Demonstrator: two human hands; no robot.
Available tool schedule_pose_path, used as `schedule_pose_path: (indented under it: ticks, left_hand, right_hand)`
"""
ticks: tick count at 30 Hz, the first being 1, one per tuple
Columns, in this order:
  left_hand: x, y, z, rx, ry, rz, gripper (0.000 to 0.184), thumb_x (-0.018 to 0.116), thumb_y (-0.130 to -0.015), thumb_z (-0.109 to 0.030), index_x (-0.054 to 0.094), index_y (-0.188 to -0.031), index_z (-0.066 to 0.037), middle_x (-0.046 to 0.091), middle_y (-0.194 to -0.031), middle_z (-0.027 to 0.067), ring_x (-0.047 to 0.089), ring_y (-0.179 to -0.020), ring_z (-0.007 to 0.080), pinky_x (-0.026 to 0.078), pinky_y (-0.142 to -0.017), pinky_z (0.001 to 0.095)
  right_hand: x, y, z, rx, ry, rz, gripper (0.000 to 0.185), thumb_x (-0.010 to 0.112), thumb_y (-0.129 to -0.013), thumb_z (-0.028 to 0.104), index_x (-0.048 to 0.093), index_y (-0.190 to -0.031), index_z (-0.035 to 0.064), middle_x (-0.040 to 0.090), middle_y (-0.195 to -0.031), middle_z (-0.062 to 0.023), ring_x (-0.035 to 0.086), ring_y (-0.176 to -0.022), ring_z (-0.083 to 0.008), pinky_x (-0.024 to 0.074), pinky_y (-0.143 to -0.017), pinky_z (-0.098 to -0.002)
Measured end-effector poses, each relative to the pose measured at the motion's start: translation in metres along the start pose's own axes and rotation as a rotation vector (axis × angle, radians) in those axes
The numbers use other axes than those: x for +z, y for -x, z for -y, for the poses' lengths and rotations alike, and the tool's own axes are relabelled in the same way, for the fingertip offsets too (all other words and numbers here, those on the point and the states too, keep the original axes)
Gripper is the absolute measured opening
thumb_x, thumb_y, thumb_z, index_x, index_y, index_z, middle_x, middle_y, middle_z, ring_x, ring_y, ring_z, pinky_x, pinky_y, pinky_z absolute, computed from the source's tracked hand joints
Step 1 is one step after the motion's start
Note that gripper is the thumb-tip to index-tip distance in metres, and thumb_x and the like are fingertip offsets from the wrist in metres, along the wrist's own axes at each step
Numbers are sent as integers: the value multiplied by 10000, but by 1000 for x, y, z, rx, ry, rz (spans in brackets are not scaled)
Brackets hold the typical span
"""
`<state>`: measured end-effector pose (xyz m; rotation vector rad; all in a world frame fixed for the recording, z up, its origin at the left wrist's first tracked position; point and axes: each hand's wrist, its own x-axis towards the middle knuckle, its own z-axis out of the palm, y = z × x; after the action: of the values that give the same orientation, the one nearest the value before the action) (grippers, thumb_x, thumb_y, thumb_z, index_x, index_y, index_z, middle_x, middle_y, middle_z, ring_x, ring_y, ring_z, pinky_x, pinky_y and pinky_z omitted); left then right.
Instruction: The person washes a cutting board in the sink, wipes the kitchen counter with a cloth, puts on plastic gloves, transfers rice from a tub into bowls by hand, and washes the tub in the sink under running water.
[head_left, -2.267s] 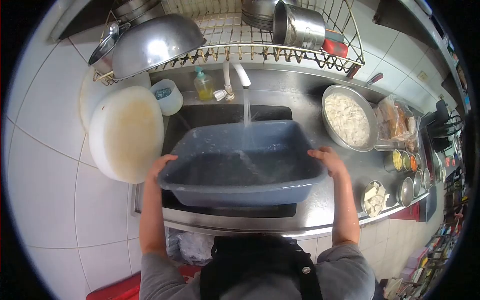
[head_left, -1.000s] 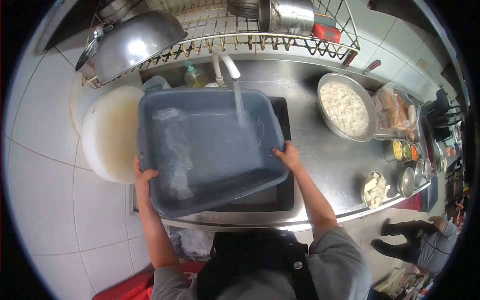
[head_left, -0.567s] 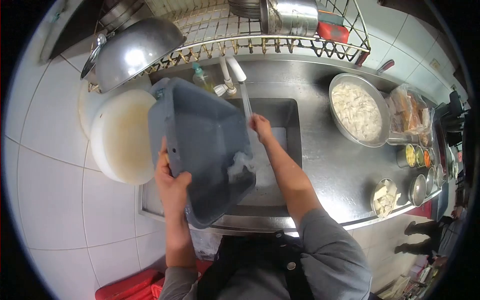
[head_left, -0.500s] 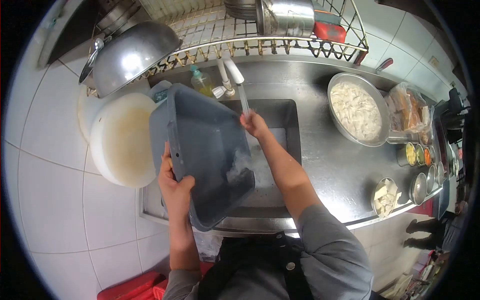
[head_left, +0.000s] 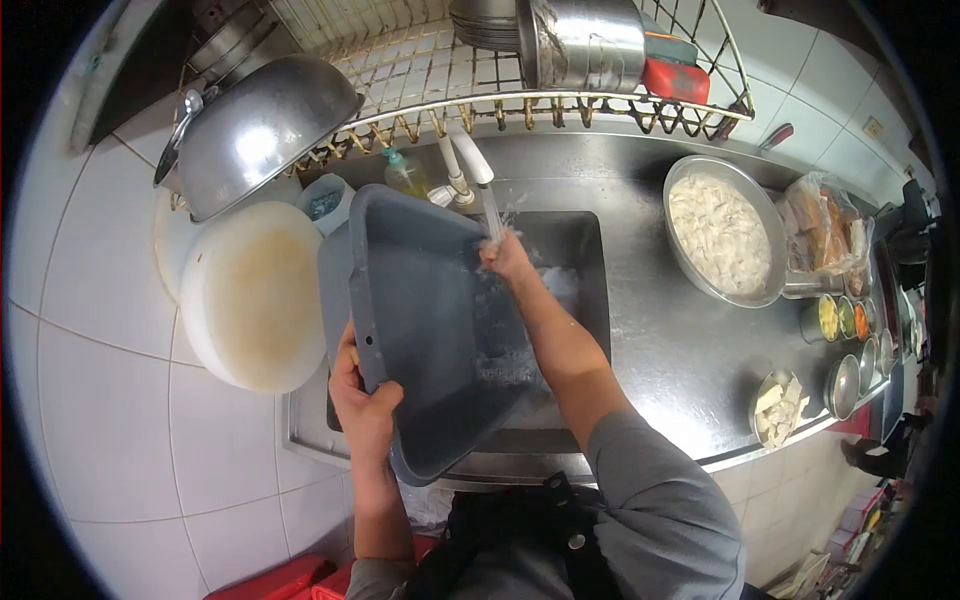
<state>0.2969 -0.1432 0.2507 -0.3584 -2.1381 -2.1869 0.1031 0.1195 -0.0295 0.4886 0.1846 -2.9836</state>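
My left hand (head_left: 366,405) grips the near-left rim of a deep grey plastic tub (head_left: 420,270), thumb over the edge. The tub is tilted over the sink (head_left: 585,300), its opening facing right, with water splashing at its lower inner side. My right hand (head_left: 507,257) is below the white faucet (head_left: 473,158), fingers curled at the lower end of a clear column of water coming from the spout. Spray flies up around the hand. Whether anything is inside those fingers is hidden.
A white round board (head_left: 255,300) leans at the left, below a metal wok (head_left: 265,130). A wire rack (head_left: 430,100) hangs above. On the right stand a bowl of pale pieces (head_left: 720,235), bagged food (head_left: 825,225) and a small bowl of white slices (head_left: 778,410).
The view has shifted slightly. The tub is turned a little, its inner base showing more broadly, and water spreads lower inside it. More spray rises around my right hand.
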Motion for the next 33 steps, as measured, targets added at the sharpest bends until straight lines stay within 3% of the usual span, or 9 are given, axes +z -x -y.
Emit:
schedule_pose_path:
  ticks: [4, 7, 9, 13, 18, 31, 33]
  left_hand:
    - [2, -3, -7, 6, -37, 3, 308, 494, -513, 19, 518, -817, -27, 506, -1304, 113, 527, -1045, 171, 363, -907, 240]
    - [1, -5, -7, -28, -26, 30, 223, 457, -543, 49, 477, -757, -10, 445, -1394, 176, 501, -1153, 194, 327, -926, 231]
    - [0, -6, -2, 25, -35, 11, 308, 478, -509, 27, 515, -811, -18, 543, -1206, 81, 524, -999, 151, 364, -895, 233]
    - [1, -7, -3, -9, -75, -7, 311, 475, -511, 30, 516, -817, -10, 555, -1181, 77, 530, -984, 144, 367, -883, 225]
    - [1, -6, 1, -1, -38, -17, 323, 470, -516, 36, 522, -833, -2, 558, -1190, 81, 544, -962, 144, 383, -854, 217]
    - [-5, -6, 12, -20, -60, 10, 339, 482, -507, 26, 528, -841, -11, 557, -1093, 49, 534, -930, 135, 389, -838, 218]
    - [-4, -6, 12, -44, -58, 5, 327, 483, -509, 26, 521, -830, -17, 554, -1087, 43, 531, -927, 133, 384, -838, 214]
  right_hand:
    - [-5, 3, -3, -89, 167, -118, 190, 386, -972, 210, 437, -835, 89, 375, -611, 3, 348, -431, -101, 258, -351, -254]
    - [-28, 8, -10, -152, 403, -273, 115, 409, -962, 155, 448, -883, 80, 381, -623, 2, 358, -450, -103, 270, -360, -257]
    - [-43, 14, -13, -35, 547, -98, 99, 431, -964, 140, 461, -905, 67, 400, -652, -4, 368, -488, -107, 293, -383, -257]
    - [-34, 45, -27, 54, 301, -163, 128, 426, -971, 135, 476, -867, 79, 391, -661, 13, 360, -513, -100, 312, -414, -246]
    - [-35, 61, -25, 110, 220, -25, 173, 388, -984, 125, 449, -823, 111, 323, -634, 46, 324, -518, -77, 280, -442, -218]
    - [-52, 62, -9, 185, 293, 36, 197, 375, -953, 182, 411, -762, 154, 304, -621, 53, 265, -488, -78, 233, -417, -228]
    - [-50, 65, -9, 176, 426, 16, 190, 370, -946, 205, 410, -767, 158, 309, -622, 53, 257, -485, -74, 229, -420, -224]
